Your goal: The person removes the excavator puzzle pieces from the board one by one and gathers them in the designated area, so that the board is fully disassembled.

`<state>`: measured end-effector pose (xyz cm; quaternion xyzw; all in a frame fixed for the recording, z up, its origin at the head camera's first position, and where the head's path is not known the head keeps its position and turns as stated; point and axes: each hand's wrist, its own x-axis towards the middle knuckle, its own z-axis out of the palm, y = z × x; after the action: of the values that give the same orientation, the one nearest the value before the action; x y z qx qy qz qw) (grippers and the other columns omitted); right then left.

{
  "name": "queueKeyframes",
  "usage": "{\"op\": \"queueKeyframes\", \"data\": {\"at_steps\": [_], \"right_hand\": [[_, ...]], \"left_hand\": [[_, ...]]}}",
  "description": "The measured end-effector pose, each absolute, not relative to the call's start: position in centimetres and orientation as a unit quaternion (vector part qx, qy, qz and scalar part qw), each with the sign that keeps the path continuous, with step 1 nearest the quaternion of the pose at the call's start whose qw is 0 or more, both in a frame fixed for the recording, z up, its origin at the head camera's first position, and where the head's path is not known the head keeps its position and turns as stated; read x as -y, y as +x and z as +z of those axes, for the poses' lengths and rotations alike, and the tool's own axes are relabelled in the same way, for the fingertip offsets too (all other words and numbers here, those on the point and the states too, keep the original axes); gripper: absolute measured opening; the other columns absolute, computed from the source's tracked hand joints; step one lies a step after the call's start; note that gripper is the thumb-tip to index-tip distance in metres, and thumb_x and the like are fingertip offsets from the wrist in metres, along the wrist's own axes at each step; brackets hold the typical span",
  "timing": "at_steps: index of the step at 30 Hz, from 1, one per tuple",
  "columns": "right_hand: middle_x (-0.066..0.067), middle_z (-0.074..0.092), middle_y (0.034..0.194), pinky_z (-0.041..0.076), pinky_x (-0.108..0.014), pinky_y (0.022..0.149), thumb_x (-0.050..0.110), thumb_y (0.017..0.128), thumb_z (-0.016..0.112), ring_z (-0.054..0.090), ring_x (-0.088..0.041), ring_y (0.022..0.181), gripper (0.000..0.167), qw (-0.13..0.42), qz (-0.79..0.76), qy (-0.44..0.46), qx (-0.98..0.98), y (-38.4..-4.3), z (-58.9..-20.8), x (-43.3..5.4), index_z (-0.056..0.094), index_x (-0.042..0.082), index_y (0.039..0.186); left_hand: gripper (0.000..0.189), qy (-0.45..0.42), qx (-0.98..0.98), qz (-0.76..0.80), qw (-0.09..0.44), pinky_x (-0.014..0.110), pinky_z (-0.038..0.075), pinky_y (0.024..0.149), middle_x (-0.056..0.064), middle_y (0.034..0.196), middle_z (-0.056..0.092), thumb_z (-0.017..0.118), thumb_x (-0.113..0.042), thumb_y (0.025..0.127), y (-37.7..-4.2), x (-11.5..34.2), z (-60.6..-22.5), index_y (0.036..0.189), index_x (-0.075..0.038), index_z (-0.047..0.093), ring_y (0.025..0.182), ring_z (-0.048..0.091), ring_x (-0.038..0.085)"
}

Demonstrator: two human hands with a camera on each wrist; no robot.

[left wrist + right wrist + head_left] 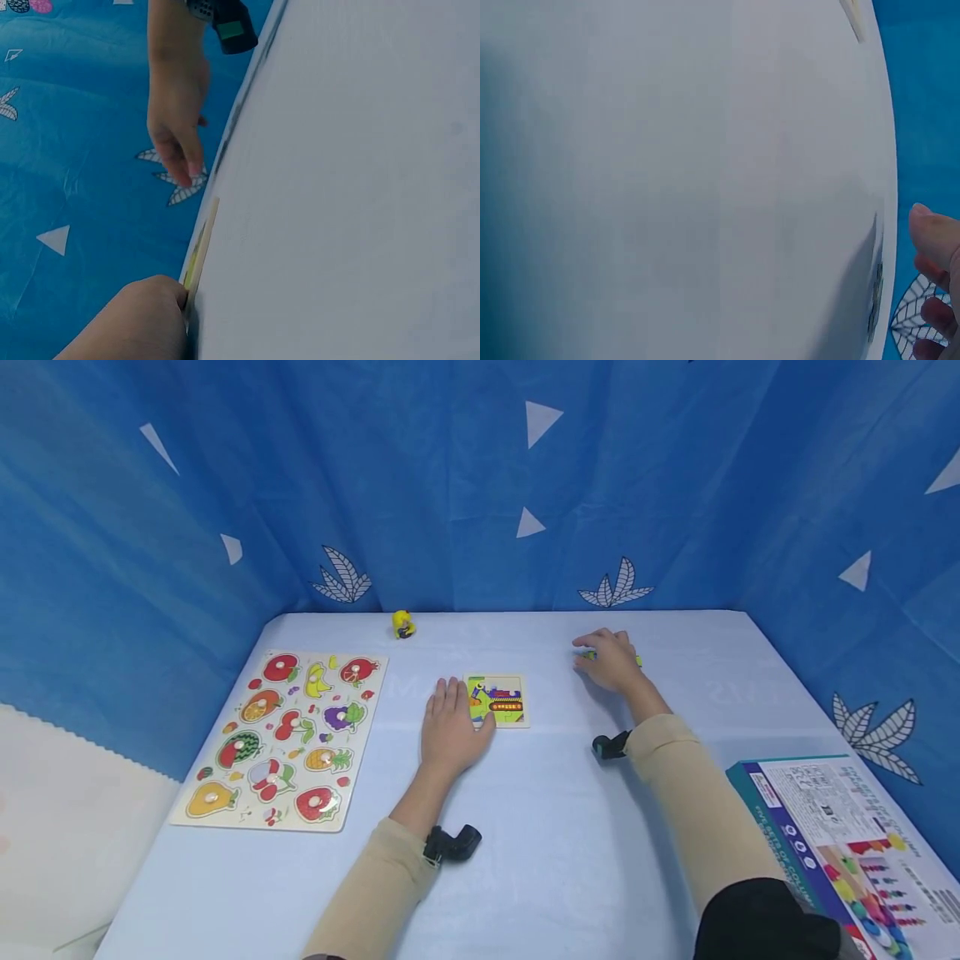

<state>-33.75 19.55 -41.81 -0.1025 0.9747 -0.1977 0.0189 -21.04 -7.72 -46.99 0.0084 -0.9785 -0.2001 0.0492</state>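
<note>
A small square puzzle board (506, 700) with a picture of a digger-like machine on tracks lies mid-table. My left hand (448, 727) rests at its left side, fingers stretched out, thumb at the lower edge. The left wrist view has this hand (139, 319) beside the board (204, 251), which is seen edge-on. Farther right, my right hand (611, 662) hovers with loosely bent fingers over a small green-yellow item (638, 661), mostly covered by the hand. In the right wrist view, a gap shows between the right hand (939, 251) and a flat item (875, 300) on the table.
A wooden fruit puzzle board (296, 689) lies at the left. A small yellow toy figure (402, 625) stands near the back edge. At the front right sits a printed box (832, 852). A blue curtain (450, 485) hangs behind the table.
</note>
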Motion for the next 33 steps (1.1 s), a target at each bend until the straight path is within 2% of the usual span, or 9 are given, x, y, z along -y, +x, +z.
{"op": "queueKeyframes", "data": {"at_steps": [8, 15, 21, 29, 33], "right_hand": [[-0.011, 0.051, 0.144, 0.033, -0.056, 0.109, 0.025, 0.097, 0.064, 0.035, -0.035, 0.133, 0.037, 0.012, -0.245, -0.11, -0.963, -32.5, -41.9, -16.8, 0.063, 0.017, 0.133], [-0.008, 0.054, 0.141, 0.036, -0.054, 0.108, 0.026, 0.097, 0.065, 0.039, -0.031, 0.129, 0.037, 0.011, -0.265, -0.132, -0.955, -31.4, -42.0, -14.6, 0.064, 0.019, 0.132], [-0.005, 0.057, 0.135, 0.039, -0.052, 0.108, 0.028, 0.096, 0.066, 0.041, -0.028, 0.129, 0.037, 0.015, -0.272, -0.149, -0.951, -30.9, -42.2, -12.6, 0.064, 0.021, 0.132], [-0.001, 0.059, 0.128, 0.042, -0.047, 0.104, 0.034, 0.096, 0.064, 0.044, -0.024, 0.122, 0.036, 0.06, -0.27, -0.171, -0.946, -30.6, -42.9, -9.6, 0.064, 0.025, 0.131], [0.0, 0.061, 0.122, 0.043, -0.044, 0.1, 0.034, 0.096, 0.065, 0.045, -0.021, 0.116, 0.034, 0.066, -0.268, -0.188, -0.943, -30.4, -43.3, -8.3, 0.066, 0.024, 0.128]], "left_hand": [[0.084, 0.005, 0.977, -0.209, 0.045, 0.045, 0.012, 0.127, 0.014, 0.165, 0.022, 0.045, -0.057, 0.096, -21.0, 7.8, -46.8, 0.156, -0.002, 0.025, 0.156, 0.011, 0.031], [0.084, -0.004, 0.977, -0.215, 0.012, 0.045, 0.007, 0.127, 0.012, 0.167, 0.014, 0.042, -0.057, 0.097, -20.5, 8.2, -46.3, 0.159, -0.005, 0.018, 0.157, 0.004, 0.029], [0.08, -0.008, 0.977, -0.212, -0.004, 0.047, 0.005, 0.127, 0.011, 0.168, 0.014, 0.04, -0.055, 0.099, -19.9, 8.7, -46.2, 0.159, -0.006, 0.018, 0.157, 0.002, 0.028], [0.07, -0.008, 0.977, -0.212, 0.004, 0.047, 0.005, 0.127, 0.008, 0.167, 0.016, 0.033, -0.049, 0.103, -19.7, 9.0, -46.3, 0.158, -0.007, 0.021, 0.157, 0.004, 0.027], [0.067, -0.006, 0.979, -0.206, 0.014, 0.047, 0.006, 0.127, 0.007, 0.167, 0.019, 0.033, -0.046, 0.103, -19.8, 8.9, -46.5, 0.158, -0.009, 0.023, 0.156, 0.007, 0.027]]}}
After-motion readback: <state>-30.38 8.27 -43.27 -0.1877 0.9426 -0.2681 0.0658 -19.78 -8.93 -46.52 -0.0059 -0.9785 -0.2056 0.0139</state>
